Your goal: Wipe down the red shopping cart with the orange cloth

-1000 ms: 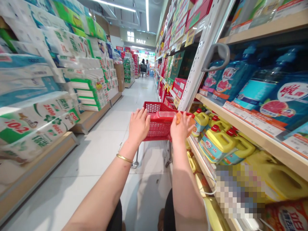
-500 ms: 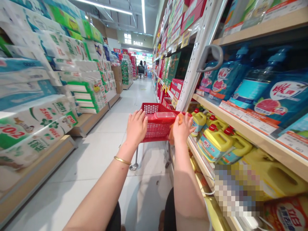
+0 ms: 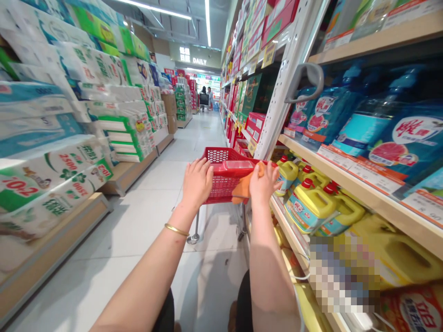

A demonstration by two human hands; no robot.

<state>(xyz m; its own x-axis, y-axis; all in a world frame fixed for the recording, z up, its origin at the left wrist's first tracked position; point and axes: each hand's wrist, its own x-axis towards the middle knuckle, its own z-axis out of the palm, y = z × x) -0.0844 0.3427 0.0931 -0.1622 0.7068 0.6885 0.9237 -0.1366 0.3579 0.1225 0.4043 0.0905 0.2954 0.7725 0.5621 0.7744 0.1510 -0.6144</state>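
Note:
A red shopping cart (image 3: 221, 186) stands in front of me, with a red handle (image 3: 233, 168) across its near side. Over the handle's left end lies my left hand (image 3: 198, 182), its fingers stretched forward and its palm down; a gold bangle (image 3: 176, 229) circles that wrist. At the right end, my right hand (image 3: 263, 183) holds an orange cloth (image 3: 242, 186) against the handle, fingers slightly spread. The cloth hangs down to the left of that hand, partly hidden by it. The underside of both hands is out of sight.
Stacked tissue packs (image 3: 128, 138) line the left on a low wooden platform (image 3: 134, 170). Close on the right, a shelf (image 3: 346, 177) bears blue bottles (image 3: 360, 124) and yellow jugs (image 3: 308, 205); a grey hook (image 3: 306, 83) juts out. People (image 3: 209, 97) and another cart (image 3: 204, 99) are far ahead.
The orange cloth has swung out to the left and shows more below the handle. Both hands keep their places on the handle, and the surroundings have shifted slightly in view.

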